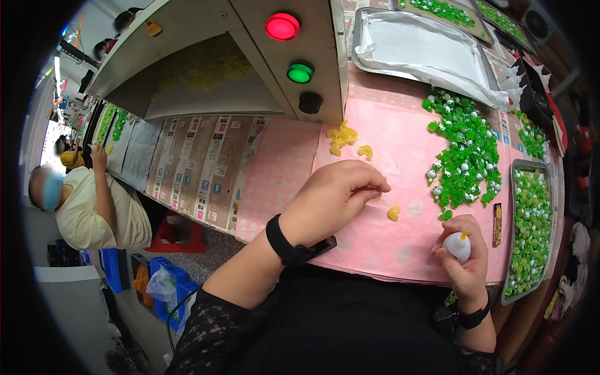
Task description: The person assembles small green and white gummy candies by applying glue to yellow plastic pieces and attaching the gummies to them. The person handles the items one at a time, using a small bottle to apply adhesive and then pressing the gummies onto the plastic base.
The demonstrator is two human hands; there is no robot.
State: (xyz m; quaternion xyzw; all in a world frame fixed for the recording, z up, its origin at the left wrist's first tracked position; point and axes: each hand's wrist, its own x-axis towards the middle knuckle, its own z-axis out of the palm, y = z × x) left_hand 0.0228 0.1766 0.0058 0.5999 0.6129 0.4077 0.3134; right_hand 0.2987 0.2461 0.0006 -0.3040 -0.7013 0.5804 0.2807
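My left hand [340, 195] is over the pink cloth [381, 247], with thumb and fingertips pinched together. A bit of yellow shows at the fingertips, apparently a small yellow piece mostly hidden by them. My right hand [465, 259] is wrapped round a white squeeze bottle [458, 248] with a yellow tip. Between the hands lies one loose yellow piece [393, 213]. Beyond my left hand are another yellow piece [366, 151] and a small cluster of yellow pieces [342, 134]. A heap of green pieces with white eyeball-like balls [465, 156] spreads beyond my right hand.
A metal machine housing [300, 37] with red and green lights stands at the far left. A tray of green pieces [531, 231] is at the right, beside a small narrow box [497, 225]. A paper-lined tray [419, 47] lies at the back. Another person [94, 200] sits at left.
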